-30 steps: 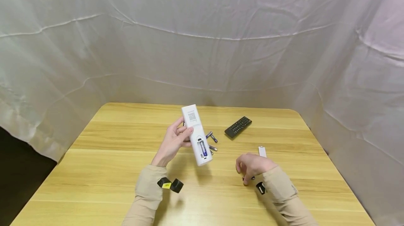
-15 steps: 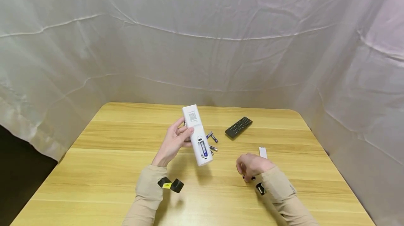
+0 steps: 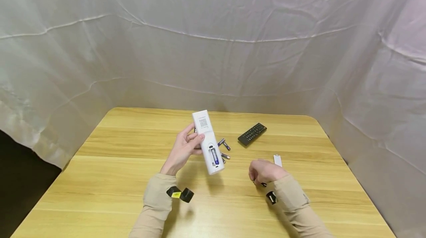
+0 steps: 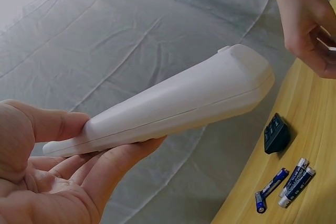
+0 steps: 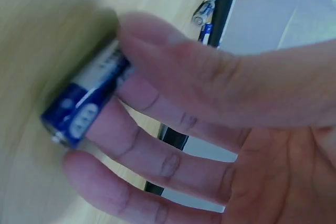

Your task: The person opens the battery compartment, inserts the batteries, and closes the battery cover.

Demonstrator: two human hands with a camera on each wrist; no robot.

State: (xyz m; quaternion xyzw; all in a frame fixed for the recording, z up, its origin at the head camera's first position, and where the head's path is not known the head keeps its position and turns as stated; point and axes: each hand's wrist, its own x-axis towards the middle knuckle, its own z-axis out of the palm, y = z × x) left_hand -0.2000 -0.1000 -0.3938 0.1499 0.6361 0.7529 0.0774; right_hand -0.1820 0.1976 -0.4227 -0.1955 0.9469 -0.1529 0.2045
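My left hand holds a white remote control above the table, thumb on its back and fingers beneath. The remote's back faces up, tilted, with its battery compartment uncovered. One blue and silver battery lies in that compartment. To the right, my right hand is low over the table. Seen from the right wrist, it pinches a blue and white AAA battery between thumb and fingers. A narrow white battery cover lies just beyond the right hand, partly hidden by it.
Several loose batteries lie behind the white remote, partly hidden by it; they show more fully in the left wrist view. A black remote control rests farther back on the wooden table. Grey curtains hang around the table.
My right hand has lifted slightly, its thumb and fingertips drawing in with the battery. The left hand and the white remote have stayed almost still.
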